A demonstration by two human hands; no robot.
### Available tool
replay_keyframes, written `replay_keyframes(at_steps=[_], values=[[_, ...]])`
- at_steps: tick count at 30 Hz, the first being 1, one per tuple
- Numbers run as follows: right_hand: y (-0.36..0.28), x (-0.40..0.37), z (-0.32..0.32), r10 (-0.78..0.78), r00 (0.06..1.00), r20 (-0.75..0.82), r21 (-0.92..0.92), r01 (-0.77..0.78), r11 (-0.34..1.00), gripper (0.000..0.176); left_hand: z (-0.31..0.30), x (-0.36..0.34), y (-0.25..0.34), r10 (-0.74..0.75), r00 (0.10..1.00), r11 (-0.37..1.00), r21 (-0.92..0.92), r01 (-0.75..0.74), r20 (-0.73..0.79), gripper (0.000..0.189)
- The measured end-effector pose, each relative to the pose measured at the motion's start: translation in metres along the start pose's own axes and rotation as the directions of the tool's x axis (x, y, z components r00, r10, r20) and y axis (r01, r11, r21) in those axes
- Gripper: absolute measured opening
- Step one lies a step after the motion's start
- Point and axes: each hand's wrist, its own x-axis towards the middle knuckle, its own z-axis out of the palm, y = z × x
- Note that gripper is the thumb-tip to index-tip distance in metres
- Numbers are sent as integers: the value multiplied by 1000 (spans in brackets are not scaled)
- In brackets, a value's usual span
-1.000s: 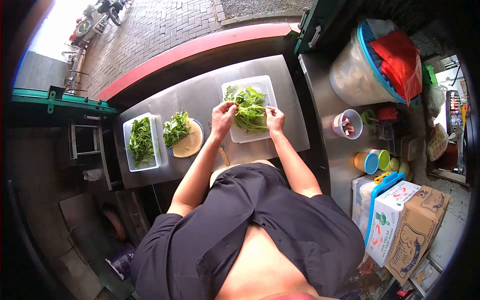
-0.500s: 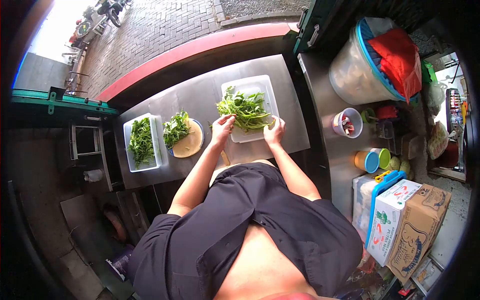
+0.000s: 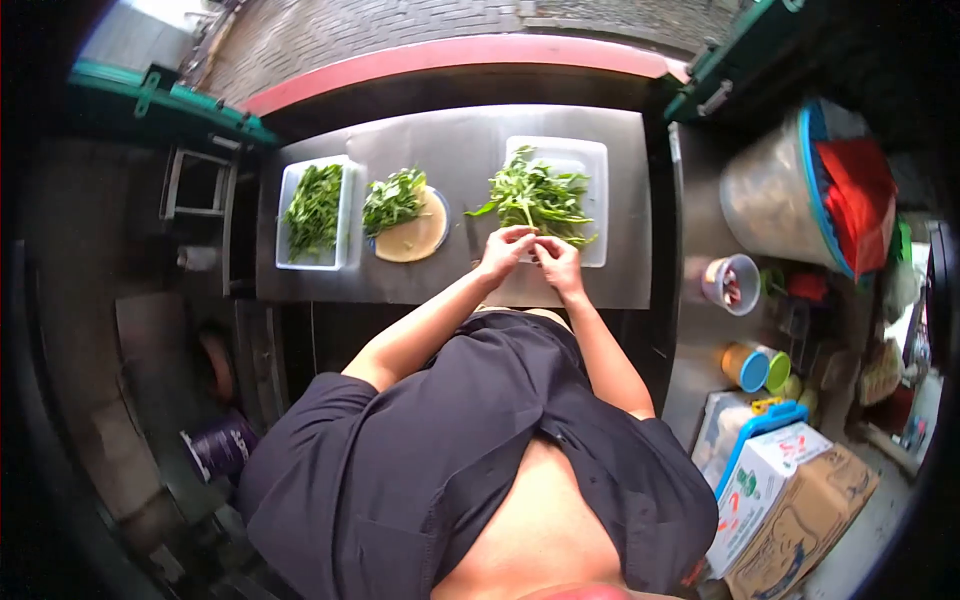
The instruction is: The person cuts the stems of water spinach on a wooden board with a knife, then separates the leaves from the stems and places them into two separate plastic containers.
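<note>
My left hand (image 3: 507, 253) and my right hand (image 3: 558, 266) meet at the near edge of a translucent tray (image 3: 599, 175). Both are closed in a pinch, fingertips almost touching, on the lower end of a green leafy stem (image 3: 529, 215). Behind the fingers, a loose heap of leafy greens (image 3: 550, 190) lies in that tray. To the left, a smaller bunch of greens (image 3: 392, 202) rests partly on a round cutting board (image 3: 425, 232). Farther left, a second translucent container (image 3: 346, 215) holds more cut greens (image 3: 314, 212).
The metal table (image 3: 470, 150) ends at a red ledge (image 3: 450, 55) at the back. On the right counter stand a large tub (image 3: 770, 190) with a red bag (image 3: 855, 195), a small plastic cup (image 3: 741, 284), blue- and green-lidded jars (image 3: 747, 371), and boxes (image 3: 800, 510).
The view has swung, shifting the table rightward in frame. My hands, apart before with the greens between them, have come together on one stem.
</note>
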Motion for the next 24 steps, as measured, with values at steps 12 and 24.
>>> replay_keyframes(at_steps=[12,24], values=[[16,-9,24,-34,999,16,-222,37,974,15,-26,-33,-13,54,992,990,133,-38,-118,22],[-34,-2,138,28,993,112,-383,17,924,25,-141,-36,11,134,979,990,65,-126,-150,24]])
